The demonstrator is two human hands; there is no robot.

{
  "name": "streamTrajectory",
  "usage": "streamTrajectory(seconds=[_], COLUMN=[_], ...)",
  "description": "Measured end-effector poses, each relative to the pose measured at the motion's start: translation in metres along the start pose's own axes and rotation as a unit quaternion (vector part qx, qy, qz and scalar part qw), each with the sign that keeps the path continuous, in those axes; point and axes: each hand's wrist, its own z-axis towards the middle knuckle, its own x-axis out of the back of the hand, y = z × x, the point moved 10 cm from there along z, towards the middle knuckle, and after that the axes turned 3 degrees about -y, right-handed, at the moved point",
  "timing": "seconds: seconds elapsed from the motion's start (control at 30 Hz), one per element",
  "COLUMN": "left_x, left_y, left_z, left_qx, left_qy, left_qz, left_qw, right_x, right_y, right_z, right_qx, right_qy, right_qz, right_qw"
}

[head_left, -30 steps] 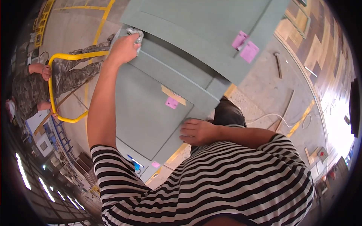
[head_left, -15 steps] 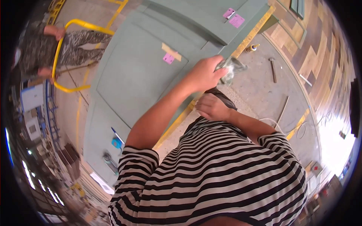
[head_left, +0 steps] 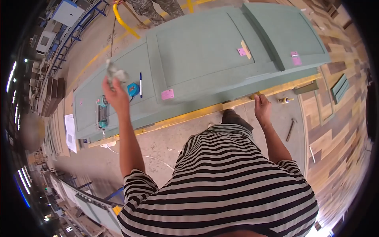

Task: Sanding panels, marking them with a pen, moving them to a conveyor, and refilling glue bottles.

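Left hand (head_left: 115,94) grips crumpled cloth (head_left: 118,74); right hand (head_left: 263,109) forms a loose fist — near yellow beam (head_left: 197,113).

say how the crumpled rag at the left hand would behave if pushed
The rag probably flops, given its uneven folds. It is likely light, looking like thin bunched cloth beside the left hand. Not being round, it may bunch rather than roll.

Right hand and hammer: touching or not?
Apart. The head view shows a strip of floor between the right hand and the hammer, which lies to the hand's right.
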Motion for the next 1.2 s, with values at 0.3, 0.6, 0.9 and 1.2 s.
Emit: streamTrajectory(seconds=[0.3,0.6,0.9,1.2], left_x=[0.002,-0.164,-0.184,-0.179], left_y=[-0.149,-0.127,-0.178,-0.284], left_z=[-0.023,-0.102,-0.08,-0.067], left_qx=[-0.02,0.125,0.176,0.499], left_qy=[-0.196,-0.274,-0.229,-0.296], left_qz=[0.5,0.261,0.233,0.117], left_qw=[0.844,0.917,0.929,0.806], right_x=[0.039,0.03,-0.029,-0.026], right_y=[-0.049,-0.015,-0.005,0.017], right_z=[0.042,0.172,0.231,0.278], right_qx=[0.15,0.1,-0.103,-0.211], right_qy=[0.108,0.109,-0.098,-0.208], right_qz=[0.036,-0.033,-0.087,0.143], right_qw=[0.982,0.988,0.986,0.944])
